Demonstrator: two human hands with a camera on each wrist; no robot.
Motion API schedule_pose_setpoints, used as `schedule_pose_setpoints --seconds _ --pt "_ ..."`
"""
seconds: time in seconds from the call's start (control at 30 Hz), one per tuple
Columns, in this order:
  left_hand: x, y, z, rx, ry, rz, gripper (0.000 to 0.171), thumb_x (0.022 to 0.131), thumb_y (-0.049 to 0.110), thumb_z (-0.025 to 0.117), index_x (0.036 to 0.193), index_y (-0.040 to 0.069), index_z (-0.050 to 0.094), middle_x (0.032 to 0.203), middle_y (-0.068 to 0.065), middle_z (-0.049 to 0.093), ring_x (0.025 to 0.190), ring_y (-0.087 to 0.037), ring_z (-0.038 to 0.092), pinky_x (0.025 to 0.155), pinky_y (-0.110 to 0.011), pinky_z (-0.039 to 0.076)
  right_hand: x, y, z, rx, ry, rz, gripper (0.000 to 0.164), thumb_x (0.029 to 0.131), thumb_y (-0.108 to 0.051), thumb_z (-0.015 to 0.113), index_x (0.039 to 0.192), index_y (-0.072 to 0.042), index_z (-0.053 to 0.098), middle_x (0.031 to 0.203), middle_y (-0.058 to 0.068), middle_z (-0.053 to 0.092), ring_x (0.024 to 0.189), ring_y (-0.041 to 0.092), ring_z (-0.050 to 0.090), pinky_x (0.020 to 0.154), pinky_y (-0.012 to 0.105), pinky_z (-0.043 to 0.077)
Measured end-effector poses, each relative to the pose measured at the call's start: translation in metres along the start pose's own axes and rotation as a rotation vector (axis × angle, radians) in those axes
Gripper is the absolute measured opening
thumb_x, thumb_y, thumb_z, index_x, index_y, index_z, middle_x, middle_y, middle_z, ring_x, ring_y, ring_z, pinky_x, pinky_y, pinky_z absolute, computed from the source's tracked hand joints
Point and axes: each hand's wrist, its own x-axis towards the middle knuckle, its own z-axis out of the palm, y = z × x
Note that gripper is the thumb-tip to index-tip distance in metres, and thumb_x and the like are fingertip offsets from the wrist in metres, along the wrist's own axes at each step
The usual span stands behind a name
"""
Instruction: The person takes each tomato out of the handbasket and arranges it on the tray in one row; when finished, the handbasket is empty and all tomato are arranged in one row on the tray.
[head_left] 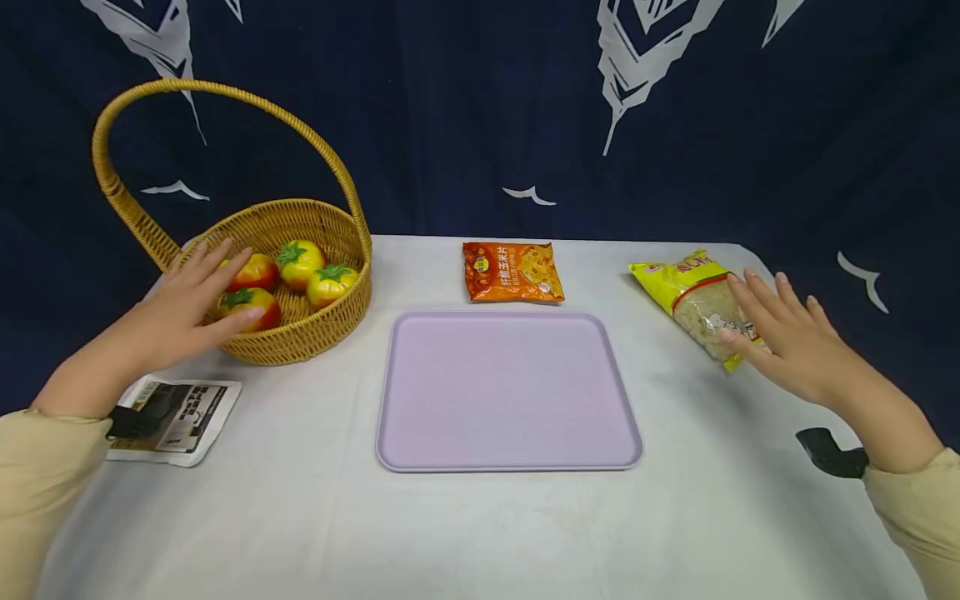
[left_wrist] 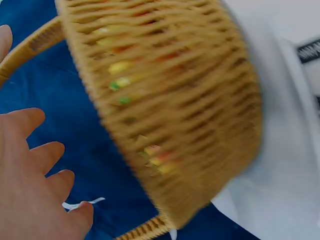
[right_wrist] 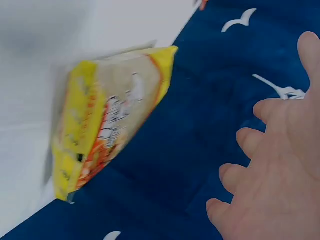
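Observation:
My left hand (head_left: 168, 321) hovers with fingers spread at the near left side of a wicker basket (head_left: 300, 348), holding nothing. In the basket lie several red and yellow tomatoes (head_left: 330, 287) with green tops; the hand hides part of them in the head view. The left wrist view shows that hand (left_wrist: 30, 185) apart from the basket's woven wall (left_wrist: 195, 115). My right hand (head_left: 798, 346), its fingers also spread, is over the right end of a yellow and clear bag (head_left: 701, 308) of pale contents. In the right wrist view a gap separates hand (right_wrist: 275, 180) and bag (right_wrist: 120, 110).
A pale purple tray (head_left: 510, 392) lies mid-table, with an orange snack packet (head_left: 513, 273) just behind it. Under my left wrist is a black and white pouch (head_left: 191, 421), partly hidden. The basket's tall handle (head_left: 277, 114) arches up before a dark blue curtain (head_left: 465, 125).

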Motion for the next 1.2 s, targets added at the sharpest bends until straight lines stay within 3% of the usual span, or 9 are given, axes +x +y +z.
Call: schedule_pose_setpoints --seconds 0.17,0.33,0.4,0.5,0.6,0.73,0.9,1.07,1.2 --pt "0.006 0.017 -0.007 -0.158 0.118 0.019 0.072 0.095 0.033 0.054 0.151 0.011 0.014 0.155 -0.012 0.000 0.138 -0.036 -0.005 0.100 -0.066 -0.001 -0.007 -0.014 -0.003 0.085 0.037 -0.069 0.071 0.100 -0.031 0.043 0.150 -0.013 -0.003 0.153 0.016 -0.007 0.135 0.030 -0.019 0.102 0.052 -0.016" --pt "0.027 0.032 0.000 -0.422 0.195 -0.029 0.067 0.095 0.028 0.055 0.150 0.010 0.020 0.152 -0.016 0.015 0.135 -0.040 0.015 0.103 -0.061 0.014 -0.019 -0.035 0.011 0.335 0.027 -0.115 0.068 0.099 -0.022 0.044 0.151 -0.017 0.000 0.154 0.016 -0.004 0.137 0.034 -0.010 0.102 0.062 -0.005" --pt "0.036 0.035 0.005 -0.521 0.198 -0.065 0.067 0.095 0.028 0.055 0.149 0.010 0.020 0.151 -0.017 0.019 0.133 -0.040 0.022 0.103 -0.058 0.020 -0.022 -0.043 0.021 0.423 0.021 -0.136 0.066 0.100 -0.019 0.044 0.152 -0.021 0.003 0.155 0.012 -0.001 0.139 0.031 -0.005 0.107 0.052 0.001" --pt "0.045 0.038 0.012 -0.627 0.188 -0.128 0.068 0.095 0.034 0.054 0.150 0.012 0.019 0.150 -0.013 0.022 0.131 -0.037 0.028 0.102 -0.053 0.027 -0.023 -0.050 0.037 0.507 0.008 -0.200 0.061 0.100 -0.013 0.042 0.152 -0.022 0.009 0.155 0.007 0.006 0.139 0.018 0.002 0.107 0.022 0.008" --pt "0.050 0.038 0.017 -0.671 0.170 -0.176 0.071 0.094 0.042 0.053 0.150 0.014 0.020 0.150 -0.011 0.024 0.131 -0.033 0.030 0.102 -0.050 0.028 -0.022 -0.055 0.051 0.566 -0.011 -0.247 0.062 0.099 -0.008 0.043 0.151 -0.023 0.013 0.155 0.006 0.011 0.137 0.005 0.008 0.098 0.006 0.012" --pt "0.057 0.038 0.019 -0.714 0.096 -0.222 0.074 0.092 0.047 0.052 0.150 0.017 0.018 0.150 -0.012 0.022 0.132 -0.033 0.026 0.103 -0.052 0.026 -0.021 -0.056 0.068 0.625 -0.040 -0.298 0.070 0.093 -0.006 0.056 0.151 -0.019 0.017 0.153 0.010 0.016 0.135 0.000 0.011 0.098 0.006 0.014" --pt "0.067 0.033 0.028 -0.763 0.023 -0.260 0.074 0.094 0.041 0.054 0.150 0.014 0.016 0.148 -0.018 0.022 0.130 -0.036 0.028 0.101 -0.051 0.030 -0.025 -0.056 0.089 0.656 -0.093 -0.301 0.077 0.088 -0.011 0.066 0.150 -0.016 0.021 0.151 0.016 0.018 0.134 -0.003 0.010 0.098 0.006 0.013" --pt "0.070 0.030 0.034 -0.781 -0.003 -0.269 0.074 0.093 0.040 0.055 0.149 0.007 0.018 0.146 -0.019 0.024 0.130 -0.035 0.029 0.101 -0.048 0.032 -0.029 -0.060 0.101 0.647 -0.109 -0.279 0.076 0.086 -0.018 0.069 0.149 -0.017 0.025 0.151 0.016 0.018 0.139 0.014 0.005 0.099 0.007 0.008" --pt "0.071 0.029 0.035 -0.731 -0.040 -0.258 0.075 0.092 0.041 0.056 0.148 0.006 0.020 0.145 -0.020 0.027 0.129 -0.036 0.030 0.101 -0.050 0.032 -0.031 -0.062 0.104 0.619 -0.106 -0.267 0.074 0.086 -0.020 0.070 0.148 -0.017 0.029 0.152 0.015 0.019 0.139 0.031 0.004 0.104 0.016 0.006"
